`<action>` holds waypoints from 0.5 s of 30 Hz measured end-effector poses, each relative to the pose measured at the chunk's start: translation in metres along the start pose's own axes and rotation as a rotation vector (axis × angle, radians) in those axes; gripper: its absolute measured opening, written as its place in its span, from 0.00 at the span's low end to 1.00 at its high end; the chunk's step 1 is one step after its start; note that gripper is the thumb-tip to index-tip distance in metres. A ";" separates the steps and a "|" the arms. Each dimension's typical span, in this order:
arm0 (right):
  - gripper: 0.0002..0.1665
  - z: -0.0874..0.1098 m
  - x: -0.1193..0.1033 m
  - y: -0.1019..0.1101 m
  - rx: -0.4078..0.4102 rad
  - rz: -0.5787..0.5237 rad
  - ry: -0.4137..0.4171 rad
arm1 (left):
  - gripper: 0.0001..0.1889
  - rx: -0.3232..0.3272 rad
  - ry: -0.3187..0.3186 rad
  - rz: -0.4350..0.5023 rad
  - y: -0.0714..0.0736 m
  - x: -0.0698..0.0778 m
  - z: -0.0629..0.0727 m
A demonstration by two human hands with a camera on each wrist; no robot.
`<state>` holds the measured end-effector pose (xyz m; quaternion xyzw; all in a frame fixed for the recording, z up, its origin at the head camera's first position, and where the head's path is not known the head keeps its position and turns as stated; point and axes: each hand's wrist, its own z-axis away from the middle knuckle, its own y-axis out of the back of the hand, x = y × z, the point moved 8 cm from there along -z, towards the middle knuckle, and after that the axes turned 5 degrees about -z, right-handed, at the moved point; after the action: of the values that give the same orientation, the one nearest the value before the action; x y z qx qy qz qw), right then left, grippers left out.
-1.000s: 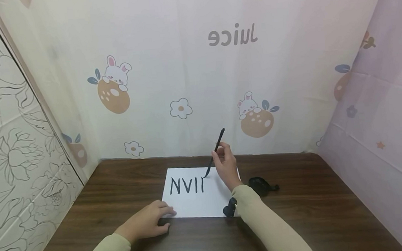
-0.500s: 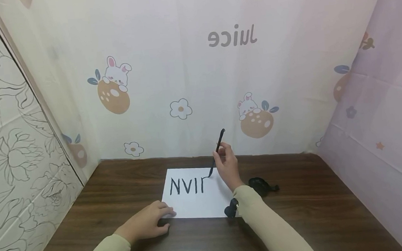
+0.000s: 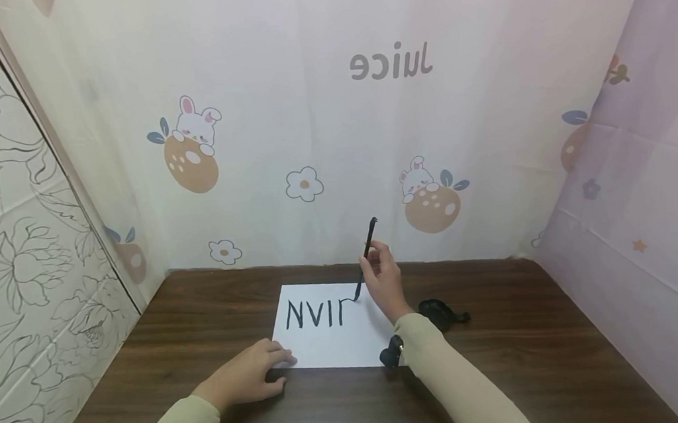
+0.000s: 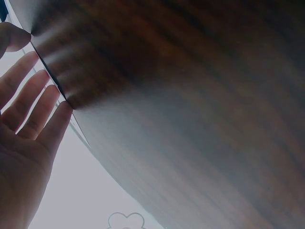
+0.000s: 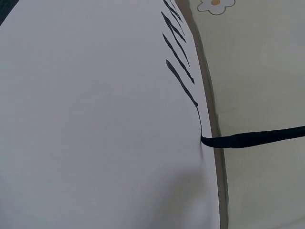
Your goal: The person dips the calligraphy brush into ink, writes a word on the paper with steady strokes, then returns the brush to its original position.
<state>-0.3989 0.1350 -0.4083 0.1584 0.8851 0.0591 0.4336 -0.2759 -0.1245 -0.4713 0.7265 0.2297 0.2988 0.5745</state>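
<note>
My right hand (image 3: pixel 384 282) pinches a black brush (image 3: pixel 370 239) by its shaft above a white sheet of paper (image 3: pixel 332 348). In the right wrist view the bent tip of the brush (image 5: pixel 257 138) touches the paper at the end of a thin line. That line runs from the top of the last upright stroke (image 5: pixel 181 82). Black lettering (image 3: pixel 314 314) resembling "NVII" stands left of the tip. My left hand (image 3: pixel 247 373) rests at the sheet's lower left corner with fingers spread and relaxed; in the left wrist view its fingertips (image 4: pixel 66 106) meet the dark table.
A small black dish-like object (image 3: pixel 437 313) with a narrow end lies on the brown wooden table (image 3: pixel 221 307), right of my right wrist. A black wrist camera (image 3: pixel 391 353) overlaps the sheet's lower right corner. Printed curtains (image 3: pixel 320 126) stand behind the table.
The brush tip has moved a little to the right, lengthening the thin line from the last stroke's top. The shaft stands slightly more upright. My left hand has stayed in place.
</note>
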 end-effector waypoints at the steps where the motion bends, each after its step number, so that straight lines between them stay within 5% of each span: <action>1: 0.22 0.000 0.000 0.000 -0.001 0.002 0.002 | 0.16 0.000 0.000 0.000 0.000 0.000 0.000; 15: 0.20 0.003 -0.004 0.000 -0.032 0.010 0.026 | 0.16 -0.010 0.011 0.006 0.002 0.001 0.000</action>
<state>-0.3943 0.1336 -0.4068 0.1552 0.8889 0.0775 0.4241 -0.2749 -0.1242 -0.4694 0.7226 0.2293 0.3058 0.5760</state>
